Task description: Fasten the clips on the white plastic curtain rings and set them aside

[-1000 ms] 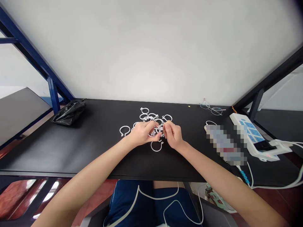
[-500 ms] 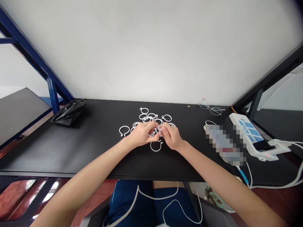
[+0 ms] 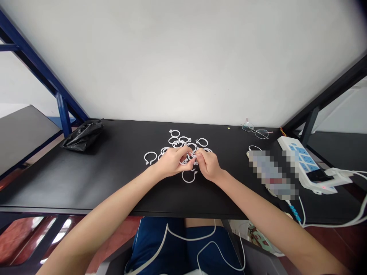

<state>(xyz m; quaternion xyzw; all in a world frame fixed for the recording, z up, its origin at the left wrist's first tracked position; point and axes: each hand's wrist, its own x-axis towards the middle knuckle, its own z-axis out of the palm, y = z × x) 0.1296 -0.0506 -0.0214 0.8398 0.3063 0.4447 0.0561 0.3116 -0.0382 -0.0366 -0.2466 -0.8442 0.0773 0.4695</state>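
Observation:
My left hand (image 3: 174,161) and my right hand (image 3: 208,163) meet above a pile of white plastic rings (image 3: 173,141) on the black table. Both are closed, pinching a small white ring (image 3: 192,156) between thumbs and fingertips; most of it is hidden by the fingers. Each loose ring has a gap with small knobbed ends. One open ring (image 3: 188,177) lies just below my hands, and another ring (image 3: 150,157) sits apart to the left of my left hand. A further ring (image 3: 202,142) rests beyond my right hand.
A black plastic bag (image 3: 83,135) lies at the back left. Eyeglasses (image 3: 255,131) sit at the back right. Nearer on the right are a blurred-out phone-like object (image 3: 272,173) and a white power strip (image 3: 305,164) with cables. White cords (image 3: 189,240) cross my lap.
My fingers have shifted very slightly around the small white ring between them. The rings on the table stay where they were.

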